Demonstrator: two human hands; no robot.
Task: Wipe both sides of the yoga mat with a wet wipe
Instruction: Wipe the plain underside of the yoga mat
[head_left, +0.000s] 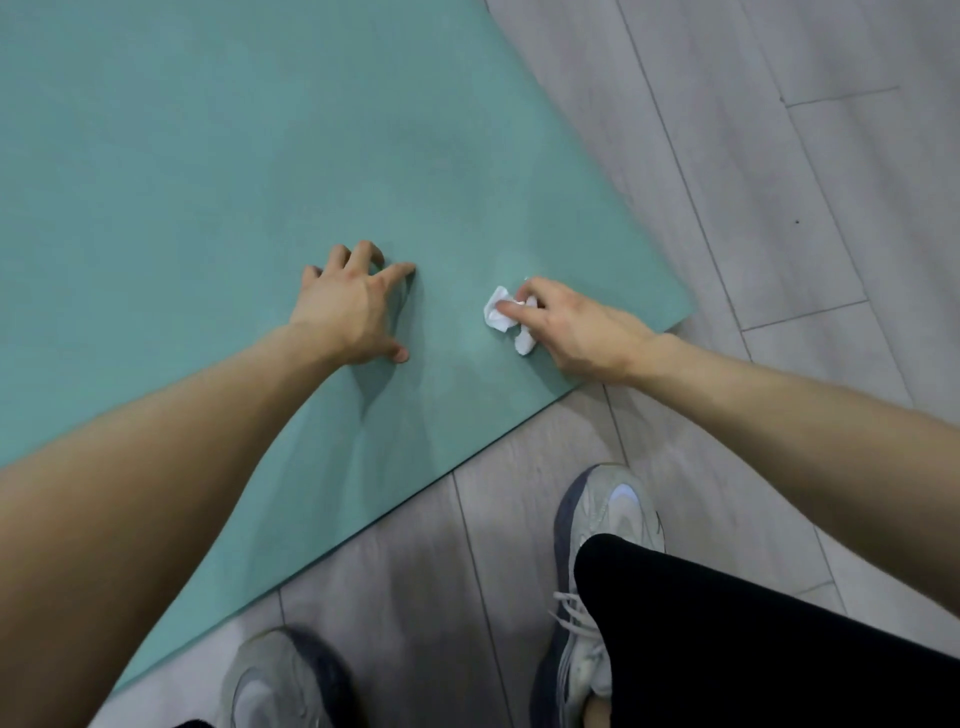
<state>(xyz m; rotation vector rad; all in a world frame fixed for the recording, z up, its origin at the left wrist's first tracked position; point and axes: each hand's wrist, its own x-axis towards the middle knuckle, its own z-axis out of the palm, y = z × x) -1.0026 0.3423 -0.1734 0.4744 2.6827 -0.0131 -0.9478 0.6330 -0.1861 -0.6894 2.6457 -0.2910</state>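
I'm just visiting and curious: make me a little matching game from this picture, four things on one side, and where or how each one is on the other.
Things:
1. wet wipe
2. left hand
3. yoga mat
4. right sneaker

States:
A. spread flat on the floor
B. fingertips pressing on the mat
C. crumpled, pinched in the right hand
D. standing on grey floorboards beside the mat

Pairs: 1-C, 2-B, 3-A, 4-D

No legible txt, labels, brands or nos. anywhere in view.
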